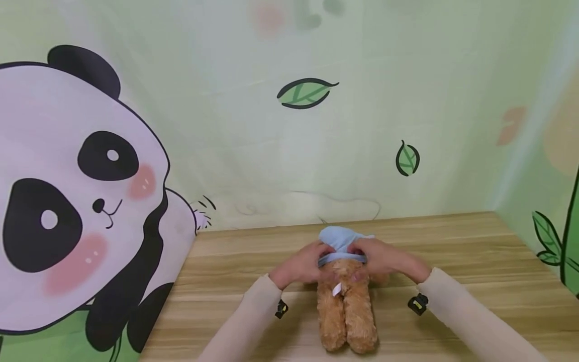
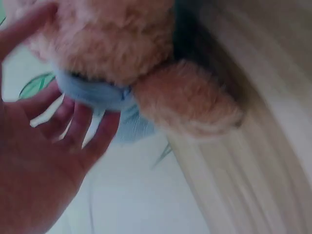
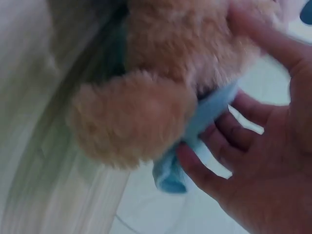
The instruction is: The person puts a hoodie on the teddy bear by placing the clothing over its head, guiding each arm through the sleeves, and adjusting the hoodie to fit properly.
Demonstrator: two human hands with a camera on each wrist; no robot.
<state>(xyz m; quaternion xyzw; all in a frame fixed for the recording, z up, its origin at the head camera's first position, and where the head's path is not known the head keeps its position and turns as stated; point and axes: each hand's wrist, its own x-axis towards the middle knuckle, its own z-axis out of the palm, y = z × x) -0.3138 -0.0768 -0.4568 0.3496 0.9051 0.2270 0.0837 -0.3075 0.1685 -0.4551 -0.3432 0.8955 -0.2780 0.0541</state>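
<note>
A brown furry stuffed toy [image 1: 332, 322] lies on the wooden table, its two legs pointing toward me. A small white tag [image 1: 336, 289] sticks out between the legs. Light blue clothing [image 1: 339, 236] is bunched at the toy's far end. On its left side my left hand [image 1: 307, 264] curls its fingers at the blue hem [image 2: 92, 92], thumb against the fur. My right hand [image 1: 380, 256] does likewise on the other side, fingers on the blue cloth [image 3: 207, 114]. A stubby furry limb [image 3: 131, 119] juts out beneath the right hand; another limb [image 2: 187, 100] shows in the left wrist view.
The wood-grain table [image 1: 452, 241] reaches back to a pale green cloth backdrop [image 1: 217, 125] printed with a large panda [image 1: 149, 241] and leaves. Small black devices [image 1: 418, 303] are strapped at both wrists.
</note>
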